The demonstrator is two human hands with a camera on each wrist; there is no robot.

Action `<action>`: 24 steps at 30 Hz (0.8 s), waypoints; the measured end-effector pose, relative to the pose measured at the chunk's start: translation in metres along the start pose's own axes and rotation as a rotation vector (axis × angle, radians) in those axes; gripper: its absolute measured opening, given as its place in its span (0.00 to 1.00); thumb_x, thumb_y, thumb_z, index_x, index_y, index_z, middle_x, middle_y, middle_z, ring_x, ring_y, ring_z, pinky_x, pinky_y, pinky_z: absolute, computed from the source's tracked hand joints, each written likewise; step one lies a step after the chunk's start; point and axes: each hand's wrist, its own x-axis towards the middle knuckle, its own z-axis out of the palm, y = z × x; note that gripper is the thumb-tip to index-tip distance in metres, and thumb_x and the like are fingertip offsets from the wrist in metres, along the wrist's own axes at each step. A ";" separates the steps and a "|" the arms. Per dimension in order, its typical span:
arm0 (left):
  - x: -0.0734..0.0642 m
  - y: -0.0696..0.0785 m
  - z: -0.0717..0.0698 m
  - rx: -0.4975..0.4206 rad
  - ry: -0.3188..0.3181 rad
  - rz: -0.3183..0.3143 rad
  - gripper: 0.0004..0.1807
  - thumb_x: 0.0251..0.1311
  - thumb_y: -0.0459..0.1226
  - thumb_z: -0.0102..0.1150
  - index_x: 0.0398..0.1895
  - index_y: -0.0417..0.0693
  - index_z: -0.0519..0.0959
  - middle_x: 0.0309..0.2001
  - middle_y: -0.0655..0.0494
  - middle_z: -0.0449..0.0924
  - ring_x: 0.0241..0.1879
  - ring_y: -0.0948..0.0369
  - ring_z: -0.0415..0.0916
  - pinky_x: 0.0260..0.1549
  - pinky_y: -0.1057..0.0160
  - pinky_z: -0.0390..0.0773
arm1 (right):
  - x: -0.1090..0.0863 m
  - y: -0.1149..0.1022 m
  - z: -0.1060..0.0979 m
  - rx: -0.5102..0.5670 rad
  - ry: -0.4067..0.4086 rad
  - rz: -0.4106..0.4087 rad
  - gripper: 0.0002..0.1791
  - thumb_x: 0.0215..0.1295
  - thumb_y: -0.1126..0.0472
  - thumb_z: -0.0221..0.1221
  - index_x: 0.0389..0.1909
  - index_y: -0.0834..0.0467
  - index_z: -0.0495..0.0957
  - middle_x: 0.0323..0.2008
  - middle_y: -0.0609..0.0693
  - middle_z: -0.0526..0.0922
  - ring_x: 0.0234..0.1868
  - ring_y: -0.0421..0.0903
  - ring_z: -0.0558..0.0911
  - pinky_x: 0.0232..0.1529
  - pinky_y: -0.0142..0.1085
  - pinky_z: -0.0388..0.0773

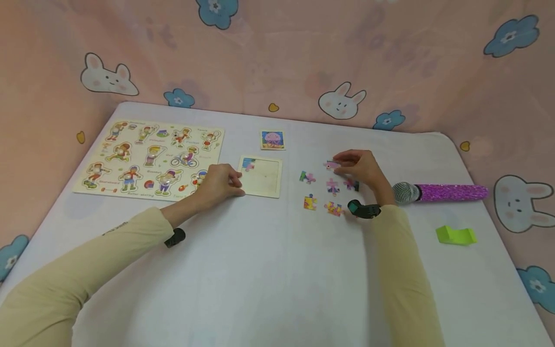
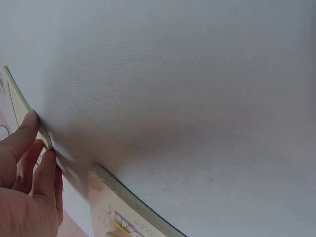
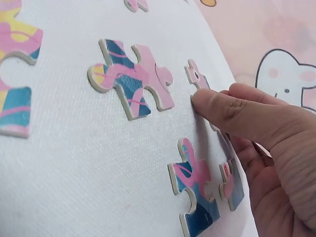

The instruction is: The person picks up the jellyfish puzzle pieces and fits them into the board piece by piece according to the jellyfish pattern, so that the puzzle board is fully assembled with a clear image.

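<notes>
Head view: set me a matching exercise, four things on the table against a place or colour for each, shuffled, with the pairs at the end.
Things
1. puzzle frame
2. picture card
3. microphone
4. small block

Places and colours
A. bright green all over
B. has the left hand at its edge
C. glittery purple and grey
D. lies just beyond the puzzle frame

Right pairs: 1-B, 2-D, 3-C, 4-A
</notes>
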 end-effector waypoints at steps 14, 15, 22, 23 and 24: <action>-0.001 0.000 0.000 0.006 -0.001 0.000 0.08 0.44 0.27 0.73 0.27 0.33 0.82 0.41 0.40 0.81 0.49 0.48 0.77 0.46 0.54 0.76 | 0.005 0.002 0.000 -0.092 0.011 0.020 0.19 0.60 0.63 0.65 0.52 0.62 0.78 0.51 0.59 0.80 0.47 0.50 0.78 0.49 0.29 0.74; -0.001 0.000 0.000 0.006 -0.001 0.001 0.08 0.44 0.27 0.73 0.27 0.33 0.82 0.41 0.40 0.81 0.49 0.48 0.77 0.46 0.54 0.76 | 0.005 0.002 0.000 -0.092 0.015 0.021 0.19 0.60 0.63 0.65 0.52 0.62 0.78 0.51 0.59 0.80 0.47 0.50 0.78 0.49 0.28 0.74; -0.001 0.000 0.000 0.001 0.000 0.012 0.08 0.44 0.26 0.73 0.26 0.33 0.82 0.38 0.41 0.81 0.49 0.48 0.78 0.47 0.54 0.76 | 0.004 0.000 0.001 -0.082 0.035 0.000 0.20 0.59 0.63 0.66 0.52 0.62 0.78 0.51 0.59 0.80 0.49 0.52 0.78 0.54 0.38 0.75; -0.001 0.000 0.000 0.000 0.000 0.011 0.08 0.44 0.26 0.73 0.26 0.33 0.82 0.38 0.41 0.80 0.49 0.48 0.78 0.47 0.54 0.76 | 0.005 -0.001 0.002 -0.073 0.036 -0.003 0.20 0.59 0.63 0.66 0.52 0.63 0.78 0.52 0.59 0.80 0.50 0.52 0.77 0.55 0.40 0.74; -0.001 0.000 0.000 -0.003 -0.001 0.010 0.08 0.44 0.26 0.73 0.26 0.33 0.82 0.38 0.41 0.80 0.49 0.48 0.78 0.48 0.54 0.76 | 0.005 -0.001 0.002 -0.061 0.033 -0.008 0.20 0.59 0.63 0.66 0.52 0.63 0.77 0.52 0.59 0.79 0.51 0.53 0.77 0.56 0.41 0.73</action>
